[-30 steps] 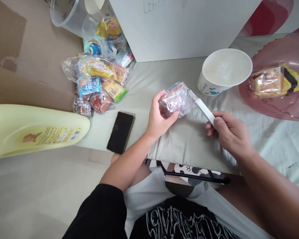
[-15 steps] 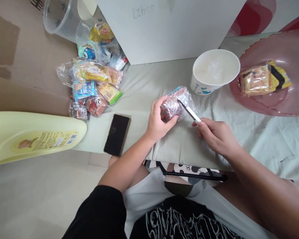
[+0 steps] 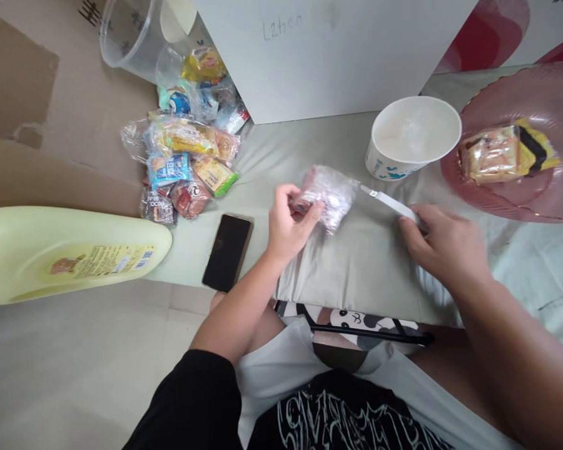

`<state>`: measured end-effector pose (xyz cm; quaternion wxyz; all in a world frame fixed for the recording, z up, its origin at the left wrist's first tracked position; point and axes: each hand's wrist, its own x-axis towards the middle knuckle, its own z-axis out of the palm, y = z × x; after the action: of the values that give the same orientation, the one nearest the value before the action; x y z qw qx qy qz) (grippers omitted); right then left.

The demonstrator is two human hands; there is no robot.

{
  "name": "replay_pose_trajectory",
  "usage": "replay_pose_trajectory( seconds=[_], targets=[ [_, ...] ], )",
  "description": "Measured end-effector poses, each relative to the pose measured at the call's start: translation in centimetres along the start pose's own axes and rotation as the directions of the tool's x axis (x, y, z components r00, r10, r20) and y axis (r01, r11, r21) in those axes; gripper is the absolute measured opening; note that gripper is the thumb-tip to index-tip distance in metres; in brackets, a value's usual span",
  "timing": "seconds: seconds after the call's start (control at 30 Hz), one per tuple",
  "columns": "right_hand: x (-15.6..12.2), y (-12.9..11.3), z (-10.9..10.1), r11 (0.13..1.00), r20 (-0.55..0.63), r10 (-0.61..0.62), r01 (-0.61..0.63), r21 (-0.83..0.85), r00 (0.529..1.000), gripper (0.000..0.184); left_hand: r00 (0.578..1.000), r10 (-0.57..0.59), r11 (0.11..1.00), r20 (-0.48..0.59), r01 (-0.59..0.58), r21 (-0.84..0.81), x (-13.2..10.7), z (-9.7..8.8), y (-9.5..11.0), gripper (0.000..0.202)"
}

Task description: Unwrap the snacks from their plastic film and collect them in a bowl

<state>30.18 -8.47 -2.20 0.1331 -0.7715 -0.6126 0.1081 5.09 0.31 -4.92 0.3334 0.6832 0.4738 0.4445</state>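
My left hand (image 3: 286, 225) pinches one end of a small snack wrapped in clear crinkled plastic (image 3: 329, 192), held just above the pale green cloth (image 3: 356, 262). My right hand (image 3: 443, 247) is closed around the handle of a thin white knife-like tool (image 3: 388, 201), whose tip points left toward the packet, just short of it. A white paper cup (image 3: 413, 139) stands behind the tool.
A pile of several wrapped snacks (image 3: 187, 156) lies at the left beside a clear plastic tub (image 3: 131, 37). A black phone (image 3: 228, 251) rests near the cloth's edge. A yellow bottle (image 3: 65, 253) lies at far left. A pink plate (image 3: 525, 137) holds a wrapped cake (image 3: 502, 153). A white box (image 3: 328, 56) stands behind.
The tool's tip was on the packet half a second ago; now my right hand has drawn it back to the right. My left hand has turned the packet and lowered it slightly.
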Motion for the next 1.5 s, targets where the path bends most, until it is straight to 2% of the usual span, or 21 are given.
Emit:
replay_pose_trajectory(
  seconds=[0.07, 0.13, 0.2, 0.3, 0.37, 0.43, 0.5, 0.57, 0.63, 0.73, 0.8, 0.87, 1.0, 1.03, 1.1, 1.2, 1.27, 1.33, 1.37, 1.4, 1.5],
  targets=[
    [0.4, 0.6, 0.2, 0.998, -0.052, -0.006, 0.002, -0.070, 0.999, 0.036, 0.997, 0.041, 0.990, 0.061, -0.049, 0.134, -0.3, -0.1, 0.4, 0.038],
    [0.5, 0.9, 0.4, 0.995, -0.116, -0.058, 0.049, -0.084, 0.991, 0.039, 0.993, 0.100, 0.975, 0.058, -0.110, 0.195, -0.3, -0.4, 0.5, 0.037],
    [0.3, 0.8, 0.6, 0.989, -0.153, -0.146, 0.141, -0.046, 0.977, 0.037, 0.987, 0.144, 0.974, 0.066, -0.153, 0.168, -0.1, -0.5, 0.5, 0.037],
    [-0.3, 0.0, 1.1, 0.938, -0.176, -0.311, 0.331, 0.100, 0.934, 0.028, 0.970, 0.136, 0.980, 0.202, -0.162, 0.120, -0.2, -0.4, 0.7, 0.042],
    [-0.8, -0.8, 1.5, 0.861, -0.184, -0.436, 0.467, 0.201, 0.881, 0.033, 0.957, 0.068, 0.994, 0.282, -0.091, 0.068, -0.3, 0.0, 1.1, 0.026],
    [-1.2, -1.5, 1.8, 0.769, -0.174, -0.554, 0.580, 0.267, 0.814, 0.044, 0.941, -0.043, 0.996, 0.336, 0.066, -0.058, -0.6, 0.6, 1.5, 0.011],
    [-1.5, -2.0, 2.0, 0.722, -0.168, -0.605, 0.625, 0.298, 0.778, 0.051, 0.914, -0.149, 0.947, 0.378, 0.242, -0.213, -0.7, 1.0, 1.6, 0.014],
    [-1.5, -2.0, 2.0, 0.742, -0.183, -0.566, 0.594, 0.311, 0.804, 0.049, 0.903, -0.219, 0.883, 0.369, 0.345, -0.319, -0.7, 1.3, 1.4, 0.015],
    [-1.4, -1.7, 1.8, 0.791, -0.208, -0.479, 0.522, 0.320, 0.853, 0.045, 0.917, -0.264, 0.869, 0.299, 0.361, -0.339, -0.6, 1.3, 0.9, 0.010],
    [-1.0, -0.9, 1.4, 0.826, -0.207, -0.422, 0.468, 0.313, 0.883, 0.030, 0.963, -0.233, 0.944, 0.138, 0.258, -0.207, -0.4, 0.6, 0.2, 0.045],
    [-0.7, -0.4, 1.1, 0.827, -0.202, -0.435, 0.478, 0.294, 0.877, 0.018, 0.989, -0.132, 0.989, 0.069, 0.136, -0.053, -0.1, -0.1, 0.0, 0.051],
    [-0.5, -0.1, 0.7, 0.827, -0.224, -0.431, 0.482, 0.290, 0.874, 0.015, 0.991, -0.041, 0.997, 0.125, 0.032, 0.073, 0.2, -0.7, 0.1, 0.040],
    [-0.4, 0.2, 0.0, 0.833, -0.312, -0.375, 0.465, 0.301, 0.873, 0.012, 0.935, 0.055, 0.976, 0.349, -0.125, 0.181, 0.5, -1.0, 0.7, 0.012],
    [-0.3, 0.2, -0.2, 0.836, -0.335, -0.366, 0.465, 0.293, 0.868, 0.011, 0.929, 0.077, 0.973, 0.363, -0.149, 0.174, 0.5, -1.0, 0.7, 0.007],
    [-0.2, 0.4, -0.5, 0.853, -0.366, -0.338, 0.447, 0.270, 0.867, 0.012, 0.938, 0.105, 0.981, 0.330, -0.152, 0.119, 0.6, -1.1, 0.7, 0.016],
    [-0.1, 0.8, -0.8, 0.887, -0.364, -0.278, 0.383, 0.257, 0.889, 0.013, 0.946, 0.160, 0.985, 0.282, -0.172, 0.016, 1.0, -1.5, 0.4, 0.018],
    [0.0, 1.1, -0.8, 0.881, -0.315, -0.291, 0.381, 0.281, 0.903, 0.012, 0.901, 0.246, 0.966, 0.358, -0.260, -0.009, 1.3, -1.9, 0.2, 0.017],
    [0.1, 1.4, -0.7, 0.851, -0.215, -0.365, 0.418, 0.316, 0.906, 0.022, 0.848, 0.282, 0.951, 0.448, -0.308, -0.016, 1.4, -2.2, 0.0, 0.019],
    [0.2, 1.5, -0.7, 0.834, -0.164, -0.410, 0.441, 0.330, 0.897, 0.026, 0.846, 0.268, 0.956, 0.460, -0.294, -0.017, 1.4, -2.3, 0.0, 0.020],
    [0.2, 1.6, -0.7, 0.821, -0.117, -0.450, 0.461, 0.336, 0.886, 0.026, 0.864, 0.237, 0.967, 0.445, -0.253, -0.023, 1.4, -2.3, -0.1, 0.022],
    [0.2, 1.6, -0.8, 0.812, -0.075, -0.487, 0.484, 0.326, 0.870, 0.014, 0.947, 0.104, 0.993, 0.304, -0.083, -0.082, 1.4, -2.3, -0.2, 0.030]
  ],
)
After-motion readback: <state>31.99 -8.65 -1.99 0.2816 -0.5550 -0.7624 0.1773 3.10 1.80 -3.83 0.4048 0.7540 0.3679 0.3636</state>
